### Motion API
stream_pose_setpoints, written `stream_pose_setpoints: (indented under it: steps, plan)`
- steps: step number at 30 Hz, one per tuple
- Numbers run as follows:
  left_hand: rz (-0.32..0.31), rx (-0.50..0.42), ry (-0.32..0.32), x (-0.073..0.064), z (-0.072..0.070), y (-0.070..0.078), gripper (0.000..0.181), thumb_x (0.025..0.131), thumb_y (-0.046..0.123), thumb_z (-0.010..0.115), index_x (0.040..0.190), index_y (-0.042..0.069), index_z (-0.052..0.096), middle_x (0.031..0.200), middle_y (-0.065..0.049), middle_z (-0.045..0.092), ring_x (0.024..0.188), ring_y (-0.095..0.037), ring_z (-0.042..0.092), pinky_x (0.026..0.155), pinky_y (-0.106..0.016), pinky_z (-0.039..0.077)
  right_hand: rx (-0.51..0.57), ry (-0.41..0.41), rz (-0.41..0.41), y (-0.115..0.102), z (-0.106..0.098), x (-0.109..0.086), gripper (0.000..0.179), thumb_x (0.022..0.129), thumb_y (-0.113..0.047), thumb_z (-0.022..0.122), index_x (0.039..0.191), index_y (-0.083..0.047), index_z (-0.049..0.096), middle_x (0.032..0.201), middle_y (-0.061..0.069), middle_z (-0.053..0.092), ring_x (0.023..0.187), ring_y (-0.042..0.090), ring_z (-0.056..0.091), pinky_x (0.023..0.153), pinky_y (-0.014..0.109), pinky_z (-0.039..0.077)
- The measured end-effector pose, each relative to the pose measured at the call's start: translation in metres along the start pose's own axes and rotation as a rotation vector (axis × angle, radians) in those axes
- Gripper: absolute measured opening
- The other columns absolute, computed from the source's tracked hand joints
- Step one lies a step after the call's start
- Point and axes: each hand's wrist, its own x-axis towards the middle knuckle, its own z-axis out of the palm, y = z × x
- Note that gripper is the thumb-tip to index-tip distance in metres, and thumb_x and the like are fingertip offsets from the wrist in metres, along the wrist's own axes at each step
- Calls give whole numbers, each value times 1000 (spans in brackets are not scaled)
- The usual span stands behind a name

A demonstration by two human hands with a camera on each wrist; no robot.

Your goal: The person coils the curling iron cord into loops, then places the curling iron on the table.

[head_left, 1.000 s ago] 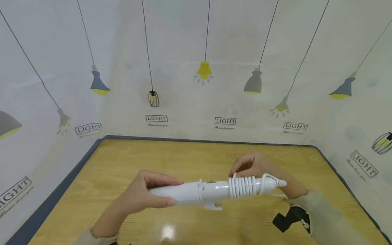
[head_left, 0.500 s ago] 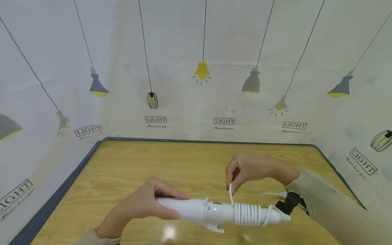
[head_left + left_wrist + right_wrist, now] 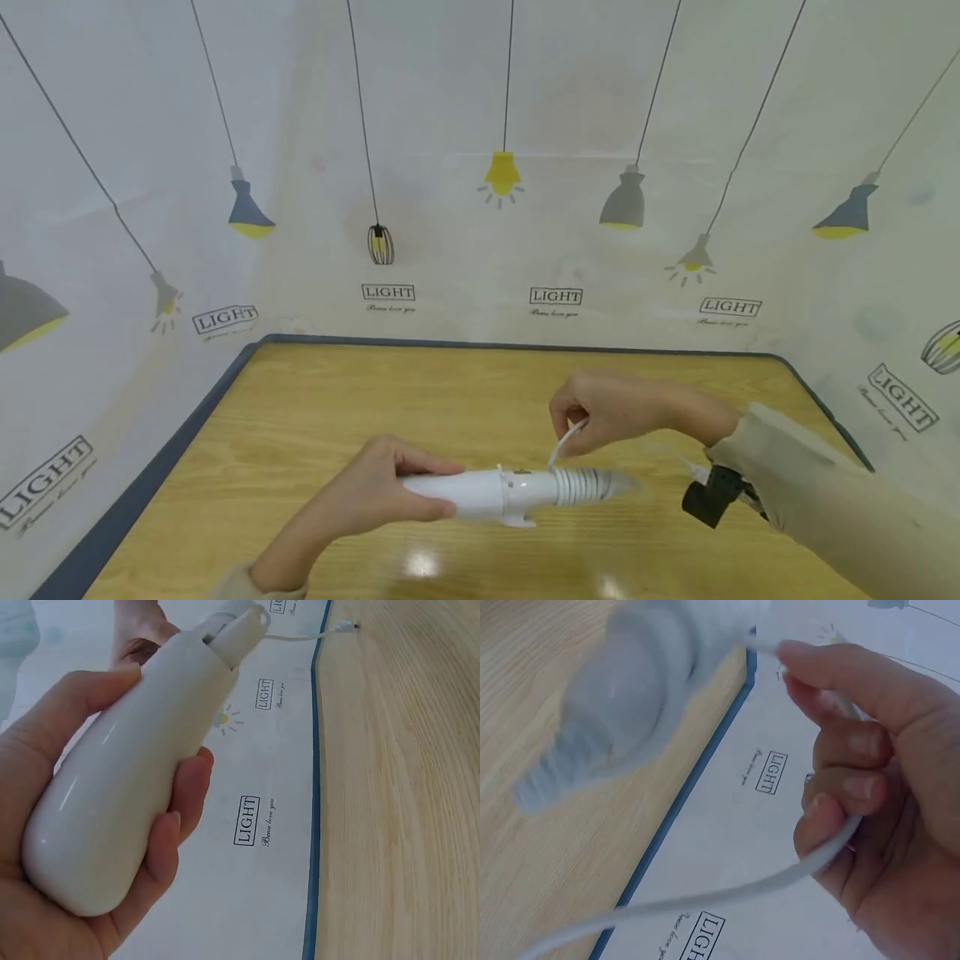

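- white device (image 3: 474,496) held above the surface (image 3: 337,396), long axis left to right.
- left hand (image 3: 375,487): fingers wrapped round its thick end.
- right hand (image 3: 611,412), nearer the coils (image 3: 576,487): fingers hold the cord (image 3: 564,445).

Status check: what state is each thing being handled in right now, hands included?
White handheld device: held up over the table.
White cord: partly wound round the device, the rest loose.
Cord connector: free, plugged into nothing visible.
Left hand: gripping the device.
Right hand: holding the cord.
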Motion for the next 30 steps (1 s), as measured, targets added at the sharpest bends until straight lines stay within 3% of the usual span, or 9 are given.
stream_pose_setpoints:
  steps: [6, 9, 13, 18, 23, 30]
  plan:
    - [-63, 55, 156, 9, 5, 1, 36, 72, 27, 79, 103, 11, 71, 98, -7, 67, 78, -18, 62, 62, -29, 52, -110, 98, 34, -8, 3, -5, 7, 88, -16, 61, 83, -14, 67, 57, -13, 41, 49, 1, 34, 46, 19, 30]
    - [-80, 41, 257, 13, 8, 0, 36, 71, 26, 80, 102, 11, 71, 98, -8, 68, 76, -17, 62, 61, -29, 52, -82, 139, 77, -12, 5, -10, 16, 91, -11, 55, 99, -6, 67, 57, -11, 46, 47, 1, 38, 46, 20, 35]
    - [-59, 10, 401, 16, 9, 1, 35, 68, 20, 82, 100, 10, 72, 95, -9, 68, 75, -16, 63, 59, -28, 52, 7, 196, 130, -14, 12, -12, 30, 94, -9, 48, 120, 2, 56, 57, -8, 48, 46, 3, 43, 44, 21, 37]
    - [-35, -40, 547, 17, 7, 4, 35, 66, 12, 82, 100, 9, 72, 98, -9, 68, 77, -18, 62, 59, -28, 51, 50, 356, 75, -9, 28, -6, 35, 94, -2, 47, 127, 6, 48, 67, -7, 54, 58, 4, 51, 49, 23, 43]
    - [-25, -94, 583, 18, 6, 6, 35, 68, 12, 82, 101, 8, 71, 100, -10, 67, 78, -20, 63, 60, -29, 52, 75, 502, 13, -1, 43, 0, 21, 94, -4, 50, 112, 2, 60, 71, -6, 55, 64, 7, 56, 56, 23, 48]
    - [-11, -183, 553, 21, 4, 13, 33, 70, 9, 80, 101, 5, 71, 97, -11, 68, 80, -21, 64, 63, -31, 53, 148, 582, -67, 15, 56, 3, 19, 96, -7, 47, 104, -3, 64, 75, -3, 59, 69, 11, 56, 61, 27, 49]
